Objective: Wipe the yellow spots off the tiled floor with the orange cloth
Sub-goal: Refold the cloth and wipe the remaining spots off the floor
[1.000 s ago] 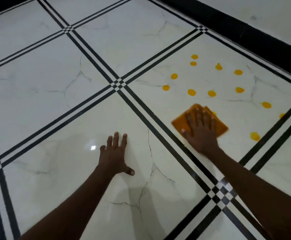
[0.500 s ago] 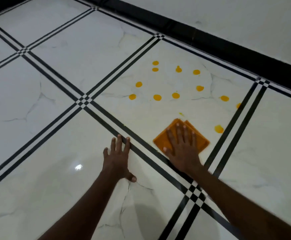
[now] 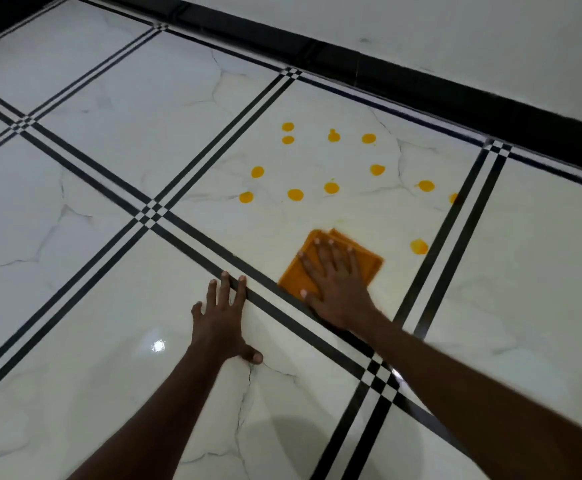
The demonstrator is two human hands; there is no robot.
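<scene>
Left hand [image 3: 222,318] braces flat on the tiled floor [image 3: 109,306], fingers spread; right hand [image 3: 338,282] presses the orange cloth [image 3: 303,271] with straight fingers, mid-wipe; beyond, yellow spots [image 3: 295,194] remain, so next stroke should push forward

Glossy white marble-look floor tiles [image 3: 119,299] carry grey veins and black double border lines [image 3: 185,233]. A black skirting band [image 3: 403,77] meets a pale wall [image 3: 455,26]. A light glare [image 3: 158,345] reflects.

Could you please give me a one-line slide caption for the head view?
Right hand presses orange cloth flat beside yellow spots while left hand braces on the tiled floor.
</scene>
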